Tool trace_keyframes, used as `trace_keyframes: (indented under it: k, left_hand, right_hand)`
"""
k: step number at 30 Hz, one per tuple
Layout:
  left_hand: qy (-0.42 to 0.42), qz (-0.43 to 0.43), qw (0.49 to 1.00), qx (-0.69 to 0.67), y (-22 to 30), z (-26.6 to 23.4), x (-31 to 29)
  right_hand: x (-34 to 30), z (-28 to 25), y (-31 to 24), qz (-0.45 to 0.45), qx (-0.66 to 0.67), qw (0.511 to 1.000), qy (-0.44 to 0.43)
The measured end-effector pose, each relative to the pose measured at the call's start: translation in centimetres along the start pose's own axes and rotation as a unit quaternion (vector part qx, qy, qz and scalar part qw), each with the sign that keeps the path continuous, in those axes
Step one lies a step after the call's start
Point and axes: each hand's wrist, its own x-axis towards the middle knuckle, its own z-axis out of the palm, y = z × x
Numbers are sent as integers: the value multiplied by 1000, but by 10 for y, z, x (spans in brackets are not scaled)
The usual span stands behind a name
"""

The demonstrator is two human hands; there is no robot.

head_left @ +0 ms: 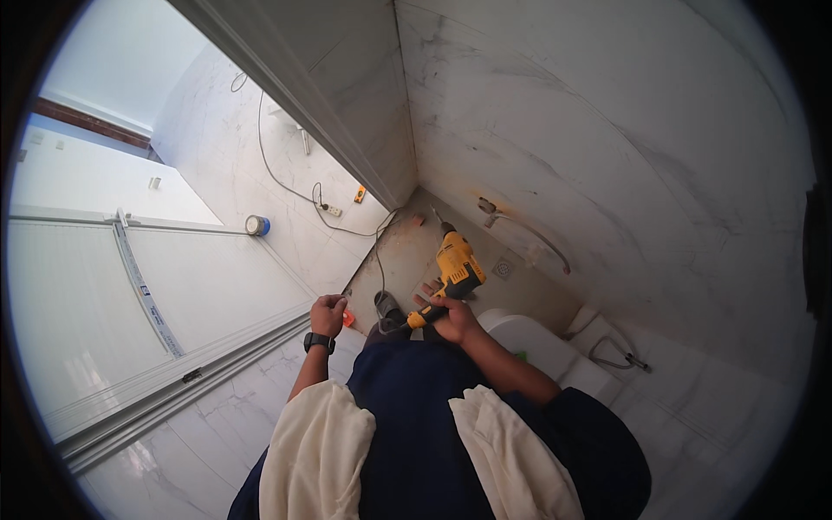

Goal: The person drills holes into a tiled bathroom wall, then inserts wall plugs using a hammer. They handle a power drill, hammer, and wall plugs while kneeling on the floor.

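My right hand (450, 321) is wrapped round the handle of a yellow and black corded power drill (458, 259). The drill's chuck and bit point away from me toward the far wall corner. Its cord runs from the handle's end down near my shoe (386, 305). On the other side, my left hand (328, 315), with a dark watch on the wrist, is raised with its fingers curled in. Whatever those fingers may hold is too small to make out. A small red-orange object (348, 318) shows just beside the left hand.
A white toilet (518, 332) stands at my right. Beyond it are a floor drain (503, 268) and a flexible hose (546, 242) on the marbled wall. Through the doorway, a power strip (330, 210), a trailing cable, a small level (360, 194) and a tin (257, 225) appear left of the doorframe.
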Motion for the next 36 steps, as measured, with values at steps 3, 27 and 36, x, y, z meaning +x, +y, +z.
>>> trace_keyframes:
  k: [3, 27, 36]
  left_hand:
    - [-39, -58, 997, 39, -2, -1, -5]
    - [-58, -182, 569, -800, -18, -107, 37]
    - [0, -237, 477, -847, -21, -85, 46]
  right_hand:
    - [6, -3, 0, 48, -33, 998, 3]
    - [92, 259, 107, -167, -874, 396, -229]
    - [111, 248, 99, -150, -817, 481, -280]
